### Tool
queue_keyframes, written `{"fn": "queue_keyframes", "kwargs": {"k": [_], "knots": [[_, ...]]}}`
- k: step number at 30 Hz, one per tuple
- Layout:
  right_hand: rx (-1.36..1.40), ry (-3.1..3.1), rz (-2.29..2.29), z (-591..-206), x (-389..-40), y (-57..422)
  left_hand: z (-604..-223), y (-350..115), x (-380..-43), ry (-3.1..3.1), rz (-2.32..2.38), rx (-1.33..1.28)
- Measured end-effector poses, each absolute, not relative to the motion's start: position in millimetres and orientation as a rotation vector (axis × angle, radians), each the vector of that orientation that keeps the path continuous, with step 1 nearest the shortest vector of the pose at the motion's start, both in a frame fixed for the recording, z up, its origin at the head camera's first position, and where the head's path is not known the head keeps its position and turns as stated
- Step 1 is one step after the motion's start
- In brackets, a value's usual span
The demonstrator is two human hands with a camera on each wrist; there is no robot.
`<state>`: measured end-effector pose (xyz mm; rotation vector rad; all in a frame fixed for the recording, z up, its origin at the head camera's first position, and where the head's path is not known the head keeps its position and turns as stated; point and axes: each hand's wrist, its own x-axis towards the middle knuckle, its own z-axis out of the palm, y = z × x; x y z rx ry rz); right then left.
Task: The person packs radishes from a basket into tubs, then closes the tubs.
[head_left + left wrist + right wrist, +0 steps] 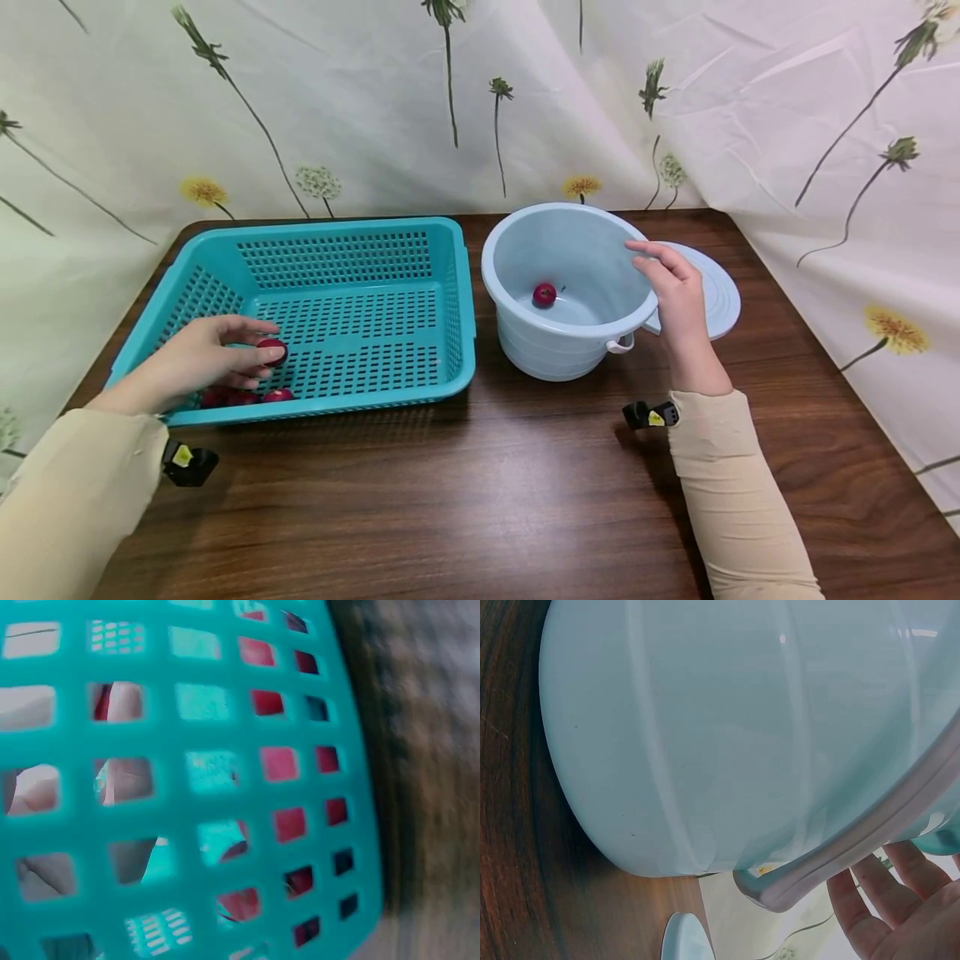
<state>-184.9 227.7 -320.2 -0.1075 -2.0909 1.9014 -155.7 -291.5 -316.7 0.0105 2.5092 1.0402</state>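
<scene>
Two-handed handling of round red fruit at a bench (450, 508). The left hand (213, 354) pinches one red fruit (281, 344) between thumb and fingers, inside the near-left part of the turquoise basket (322, 227), above loose fruits (279, 395). The right hand (678, 292), fingers extended and grasping nothing, lies at the right rim of the pale-blue bucket (551, 354), which contains a single fruit (544, 294); contact is uncertain. Likely faults: the smooth, round fruit may slip from a fingertip pinch; the lightly loaded bucket may tip if its rim is pulled; a rightward push may drive it against the lid (718, 292). Basket and bucket stand just apart, leaving a narrow gap; the fabric backdrop (540, 75) limits the far side, while open room lies near.
</scene>
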Motion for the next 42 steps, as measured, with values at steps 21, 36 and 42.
{"fn": "queue_keyframes", "kwargs": {"k": [21, 36, 42], "knots": [[-0.101, -2.083, 1.902, -321.2, -185.1, 226.9, -276.3, -257.2, -142.8, 2.509, 1.211, 0.101], [-0.100, -2.093, 1.898, -319.9, -185.0, 227.5, -271.1, -231.2, -133.4, 2.475, 1.467, 0.168], [-0.103, -2.080, 1.917, -321.0, -185.5, 227.5, -263.5, -212.8, -128.4, 2.464, 1.488, 0.188]]}}
